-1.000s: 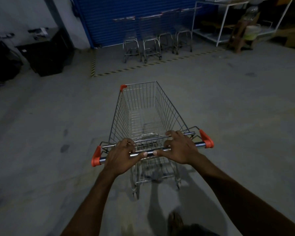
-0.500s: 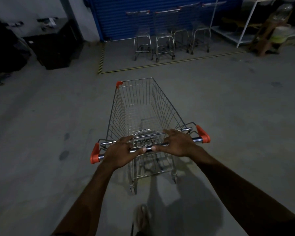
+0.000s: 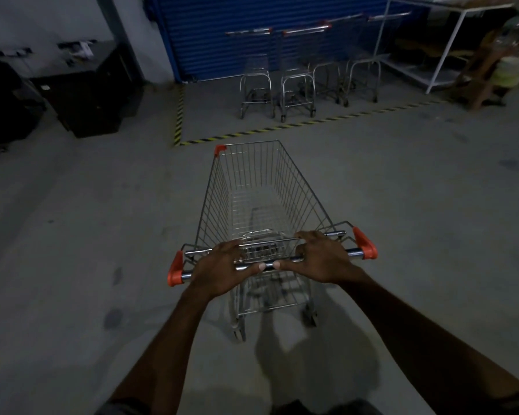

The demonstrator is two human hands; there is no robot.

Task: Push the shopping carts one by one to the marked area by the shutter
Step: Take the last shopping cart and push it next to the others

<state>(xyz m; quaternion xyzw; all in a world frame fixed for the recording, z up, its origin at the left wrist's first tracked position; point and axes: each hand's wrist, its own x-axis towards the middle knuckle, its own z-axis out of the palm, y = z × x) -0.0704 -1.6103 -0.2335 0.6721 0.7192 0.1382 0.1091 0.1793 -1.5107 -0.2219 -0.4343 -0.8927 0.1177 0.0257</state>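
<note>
So I've got the shopping cart [image 3: 261, 205] dead centre, basket empty, nose pointing toward 12 o'clock. My left hand [image 3: 219, 272] and right hand [image 3: 321, 259] are both wrapped around the chrome handle bar [image 3: 265, 265], fingers [image 3: 307, 236] curled over the top, thumbs almost meeting in the middle. Orange end caps stick out either side of my hands.

Compared to half a second back, the cart's rolled closer to the striped floor tape [image 3: 297, 124]: the front rim now sits just short of the tape corner, where before there was a decent stretch of bare concrete between them. My foot isn't showing at the bottom anymore either.

Inside the marked area, four parked carts [image 3: 294, 76] stand side by side against the blue shutter [image 3: 252, 25], from 12 to about 1 o'clock. There's open floor in the left part of the zone, at 11 o'clock, between the leftmost cart and the tape edge. Dark cabinet [image 3: 93, 94] sits at 10 o'clock, white rack [image 3: 438, 46] at 2 o'clock. Floor is wide open on both flanks.
</note>
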